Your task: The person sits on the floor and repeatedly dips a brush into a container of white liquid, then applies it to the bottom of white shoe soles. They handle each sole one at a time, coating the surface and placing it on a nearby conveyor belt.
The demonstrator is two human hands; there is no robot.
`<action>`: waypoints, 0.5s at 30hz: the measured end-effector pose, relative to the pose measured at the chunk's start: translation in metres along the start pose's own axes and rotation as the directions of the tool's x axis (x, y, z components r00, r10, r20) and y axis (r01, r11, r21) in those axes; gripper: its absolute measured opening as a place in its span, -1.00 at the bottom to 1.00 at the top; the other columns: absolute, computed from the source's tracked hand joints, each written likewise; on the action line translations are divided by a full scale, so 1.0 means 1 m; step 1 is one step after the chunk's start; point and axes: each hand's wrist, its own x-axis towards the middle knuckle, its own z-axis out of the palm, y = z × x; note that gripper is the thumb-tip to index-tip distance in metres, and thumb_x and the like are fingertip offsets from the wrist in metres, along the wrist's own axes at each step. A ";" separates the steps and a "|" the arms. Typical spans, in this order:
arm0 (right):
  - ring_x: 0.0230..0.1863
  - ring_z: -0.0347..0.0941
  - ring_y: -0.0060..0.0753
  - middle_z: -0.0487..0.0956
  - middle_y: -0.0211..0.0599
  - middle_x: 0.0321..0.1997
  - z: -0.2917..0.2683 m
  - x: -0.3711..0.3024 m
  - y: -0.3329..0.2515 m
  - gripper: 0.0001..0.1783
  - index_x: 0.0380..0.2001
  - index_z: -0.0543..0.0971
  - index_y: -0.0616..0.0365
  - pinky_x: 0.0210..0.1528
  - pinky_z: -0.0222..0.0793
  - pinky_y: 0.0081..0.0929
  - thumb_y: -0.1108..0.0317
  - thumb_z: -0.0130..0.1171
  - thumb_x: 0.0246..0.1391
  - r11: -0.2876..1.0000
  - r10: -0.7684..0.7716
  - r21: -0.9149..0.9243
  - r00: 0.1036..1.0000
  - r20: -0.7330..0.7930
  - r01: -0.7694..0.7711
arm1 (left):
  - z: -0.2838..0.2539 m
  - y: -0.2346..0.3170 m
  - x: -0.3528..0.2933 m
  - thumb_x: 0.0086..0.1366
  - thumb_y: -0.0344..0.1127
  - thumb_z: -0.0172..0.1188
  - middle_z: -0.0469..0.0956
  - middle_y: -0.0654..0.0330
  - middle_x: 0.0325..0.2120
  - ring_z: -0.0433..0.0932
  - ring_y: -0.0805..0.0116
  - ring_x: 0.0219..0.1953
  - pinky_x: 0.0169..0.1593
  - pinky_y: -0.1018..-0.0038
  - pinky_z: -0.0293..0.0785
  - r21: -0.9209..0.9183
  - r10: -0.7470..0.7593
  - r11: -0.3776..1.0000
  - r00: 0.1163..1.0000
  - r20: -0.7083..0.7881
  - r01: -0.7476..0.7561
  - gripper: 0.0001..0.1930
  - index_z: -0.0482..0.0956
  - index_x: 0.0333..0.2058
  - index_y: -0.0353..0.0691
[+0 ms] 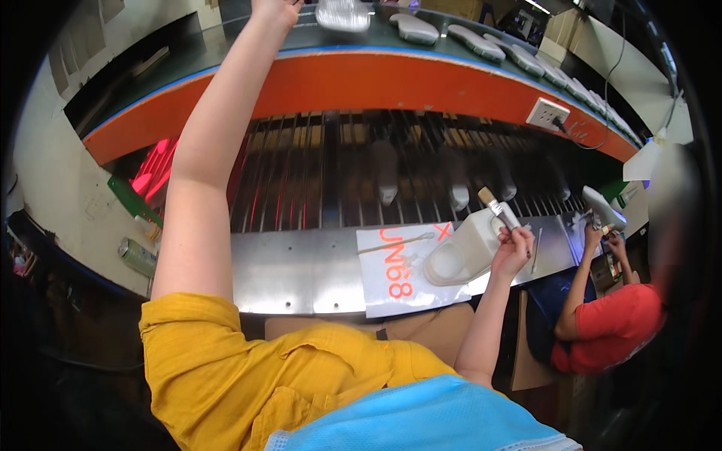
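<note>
My right hand is closed around a flat paintbrush, its pale bristles pointing up and away from me. Just left of that hand sits a whitish cut-open plastic jug with something white inside. My left arm stretches far forward, and my left hand is over the upper belt, its fingers mostly cut off by the picture's top edge. Closest to it is a shiny, pale shoe sole, slightly blurred and apart from the visible part of the hand. A thin stick with a pale tip lies left of the jug.
More soles line the green upper belt, above an orange beam with a power socket. Below run rollers carrying several soles. A printed white sheet covers part of the metal ledge. A red-shirted co-worker handles a sole at right.
</note>
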 end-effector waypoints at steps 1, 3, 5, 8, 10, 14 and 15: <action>-0.39 0.62 -0.22 0.55 -0.17 -0.37 -0.003 -0.002 0.002 -0.91 -0.28 0.51 0.30 -0.33 0.49 -0.44 0.54 0.11 0.11 1.000 -0.005 -0.023 1.000 -0.006 0.005 | 0.010 -0.007 0.010 0.38 -0.19 0.12 0.59 -0.04 0.00 0.53 -0.02 0.14 0.13 0.07 0.48 0.034 0.033 0.999 0.994 -0.106 -0.030 -0.66 0.56 -0.03 -0.33; -0.39 0.63 -0.23 0.56 -0.16 -0.37 -0.007 -0.003 0.003 -0.90 -0.27 0.50 0.31 -0.35 0.51 -0.46 0.56 0.10 0.12 0.999 -0.001 -0.032 0.997 0.077 0.003 | 0.042 -0.043 0.006 0.38 -0.19 0.13 0.54 -0.06 0.10 0.49 -0.03 0.19 0.17 -0.01 0.44 0.254 -0.159 0.964 0.944 0.290 0.084 -0.64 0.54 0.01 -0.33; -0.39 0.64 -0.23 0.56 -0.16 -0.36 -0.007 -0.003 0.003 -0.90 -0.27 0.50 0.32 -0.36 0.52 -0.47 0.56 0.10 0.12 0.998 0.021 -0.057 0.993 0.112 -0.015 | 0.073 -0.088 -0.025 0.41 0.15 0.01 0.49 -0.17 0.17 0.52 0.00 0.19 0.14 0.09 0.55 0.664 -0.171 0.686 0.820 0.547 -0.299 -0.30 0.41 0.25 -0.37; -0.44 0.60 -0.30 0.65 -0.03 -0.39 -0.006 -0.002 0.003 -0.91 -0.27 0.51 0.29 -0.30 0.51 -0.51 0.56 0.09 0.13 0.997 0.033 -0.066 0.990 0.138 -0.024 | 0.108 -0.124 -0.048 0.18 0.07 0.32 0.54 0.01 0.14 0.50 0.03 0.19 0.19 0.13 0.48 0.866 -0.397 -0.177 0.839 0.372 -0.467 -0.48 0.67 -0.02 -0.18; -0.41 0.64 -0.26 0.61 -0.10 -0.37 -0.006 -0.003 0.001 -0.90 -0.27 0.51 0.32 -0.34 0.54 -0.49 0.57 0.10 0.13 0.998 0.022 -0.058 0.989 0.145 -0.013 | 0.112 -0.132 -0.057 0.15 -0.05 0.36 0.58 0.07 0.08 0.37 0.06 0.29 0.24 0.18 0.41 0.747 -0.244 -0.417 0.855 0.457 -0.518 -0.65 0.72 -0.20 -0.16; -0.40 0.65 -0.24 0.60 -0.13 -0.36 -0.007 -0.004 -0.001 -0.91 -0.27 0.51 0.32 -0.36 0.55 -0.47 0.57 0.11 0.13 0.998 0.016 -0.061 0.984 0.175 -0.005 | 0.099 -0.112 -0.080 0.25 -0.19 0.26 0.57 0.06 0.05 0.31 0.08 0.33 0.28 0.08 0.32 0.618 0.198 -0.242 0.585 0.786 -0.748 -0.74 0.62 -0.18 -0.22; -0.40 0.65 -0.24 0.60 -0.13 -0.37 -0.008 -0.004 -0.001 -0.91 -0.27 0.51 0.32 -0.36 0.54 -0.47 0.56 0.11 0.13 0.999 0.022 -0.052 0.984 0.178 -0.013 | 0.100 -0.107 -0.090 0.35 -0.19 0.14 0.54 0.00 0.08 0.36 0.04 0.30 0.28 0.01 0.32 0.561 0.422 -0.159 0.458 0.783 -0.812 -0.68 0.55 -0.05 -0.28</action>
